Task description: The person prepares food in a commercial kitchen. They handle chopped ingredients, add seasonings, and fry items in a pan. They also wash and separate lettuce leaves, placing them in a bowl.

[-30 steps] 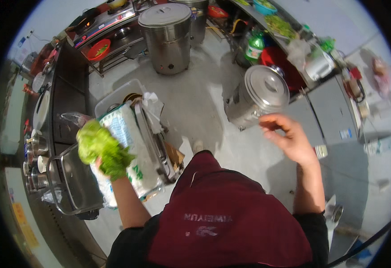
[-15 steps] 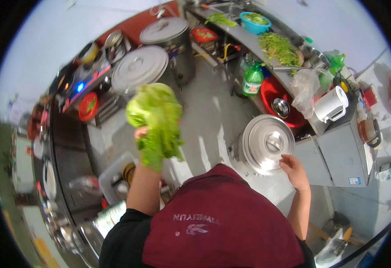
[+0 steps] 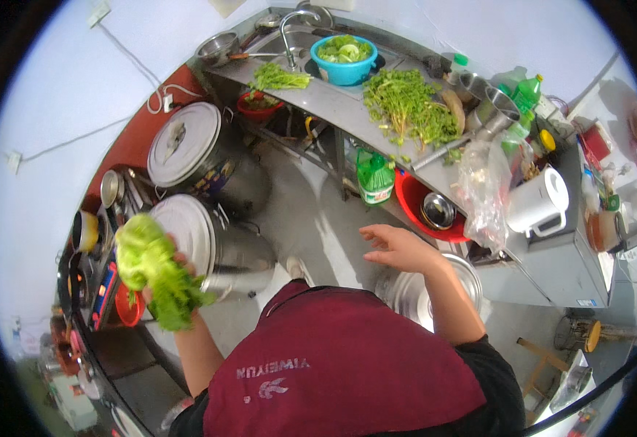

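My left hand (image 3: pixel 181 261) is wrapped round a bunch of lettuce (image 3: pixel 138 251), pale green at one end with darker, frilly leaves at the other. Much of that hand is hidden behind the leaves. It is raised at the left, in front of the nearer large lidded pot (image 3: pixel 242 251). My right hand (image 3: pixel 400 246) holds nothing; its fingers are stretched out and apart. Below that forearm stands a steel pot with a shiny lid (image 3: pixel 413 295). Beyond the hand, a red basin (image 3: pixel 414 195) holds steel bowls (image 3: pixel 437 211).
A steel counter (image 3: pixel 347 109) with a sink and tap (image 3: pixel 289 44) runs along the back. On it are a blue basin of greens (image 3: pixel 344 71), loose leafy greens (image 3: pixel 409 109), a plastic bag (image 3: pixel 484 193) and a white jug (image 3: pixel 538 202). Another large lidded pot (image 3: pixel 187 146) stands far left.
The view has turned toward the sink counter. My left hand has carried the lettuce to the left. My right hand has moved from beside the steel pot's lid to above and beyond it.
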`<state>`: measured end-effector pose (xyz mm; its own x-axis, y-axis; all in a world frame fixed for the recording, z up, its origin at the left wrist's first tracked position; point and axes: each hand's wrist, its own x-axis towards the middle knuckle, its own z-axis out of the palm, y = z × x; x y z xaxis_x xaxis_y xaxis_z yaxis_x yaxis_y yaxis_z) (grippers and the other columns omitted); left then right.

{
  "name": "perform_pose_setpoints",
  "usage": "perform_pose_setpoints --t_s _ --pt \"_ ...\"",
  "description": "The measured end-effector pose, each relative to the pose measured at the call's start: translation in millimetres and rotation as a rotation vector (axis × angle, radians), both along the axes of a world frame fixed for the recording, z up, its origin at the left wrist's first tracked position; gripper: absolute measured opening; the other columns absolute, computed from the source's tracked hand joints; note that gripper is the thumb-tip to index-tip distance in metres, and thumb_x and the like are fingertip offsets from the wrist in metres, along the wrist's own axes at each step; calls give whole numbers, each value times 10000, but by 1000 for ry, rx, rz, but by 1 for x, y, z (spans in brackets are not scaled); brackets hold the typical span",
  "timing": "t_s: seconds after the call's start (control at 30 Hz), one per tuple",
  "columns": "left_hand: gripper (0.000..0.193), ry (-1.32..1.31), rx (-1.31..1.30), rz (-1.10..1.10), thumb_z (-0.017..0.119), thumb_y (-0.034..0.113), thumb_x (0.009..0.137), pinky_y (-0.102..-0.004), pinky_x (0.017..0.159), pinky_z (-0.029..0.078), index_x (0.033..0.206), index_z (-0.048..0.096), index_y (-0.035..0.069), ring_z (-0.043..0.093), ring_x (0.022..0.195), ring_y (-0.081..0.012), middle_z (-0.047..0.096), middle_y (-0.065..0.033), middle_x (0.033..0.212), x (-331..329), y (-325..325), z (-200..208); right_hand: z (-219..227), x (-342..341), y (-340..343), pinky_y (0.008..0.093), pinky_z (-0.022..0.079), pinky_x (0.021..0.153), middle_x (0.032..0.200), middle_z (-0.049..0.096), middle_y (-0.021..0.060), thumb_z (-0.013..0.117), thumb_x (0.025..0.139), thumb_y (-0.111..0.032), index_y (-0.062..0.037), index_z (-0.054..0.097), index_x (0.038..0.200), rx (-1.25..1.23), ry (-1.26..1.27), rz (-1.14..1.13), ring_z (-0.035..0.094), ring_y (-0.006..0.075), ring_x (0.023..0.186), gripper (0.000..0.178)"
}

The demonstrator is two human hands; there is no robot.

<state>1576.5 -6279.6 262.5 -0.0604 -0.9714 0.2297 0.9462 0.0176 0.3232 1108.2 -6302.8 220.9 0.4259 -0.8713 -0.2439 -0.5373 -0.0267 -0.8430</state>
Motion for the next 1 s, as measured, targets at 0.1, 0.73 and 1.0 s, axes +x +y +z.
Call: perform_pose_setpoints --t_s 0.1,0.73,1.0 --pt "1036 48 -58 -21 832 26 680 -446 931 471 1532 249 105 513 1208 -283 323 -115 1533 39 -68 -12 -14 4 -70 391 512 916 1221 642 192 708 864 -294 -18 533 1331 -82 -37 -13 644 311 1065 569" --pt "897 -195 116 -536 719 210 773 -508 858 522 1525 246 88 553 1167 -363 352 -229 1505 -130 -505 -57 -156 -172 -376 444 435 1031 1391 520 172 706 809 -493 -141 516 1394 -76 870 -1328 494 352 1272 708" --pt "890 -210 280 -436 704 230 773 -488 884 514 1525 251 89 543 1166 -335 336 -194 1516 -157 -571 -59 -148 -185 -451 486 432 1015 1162 662 171 486 954 -579 -54 611 1235 287 1130 -627 607 326 1135 609"
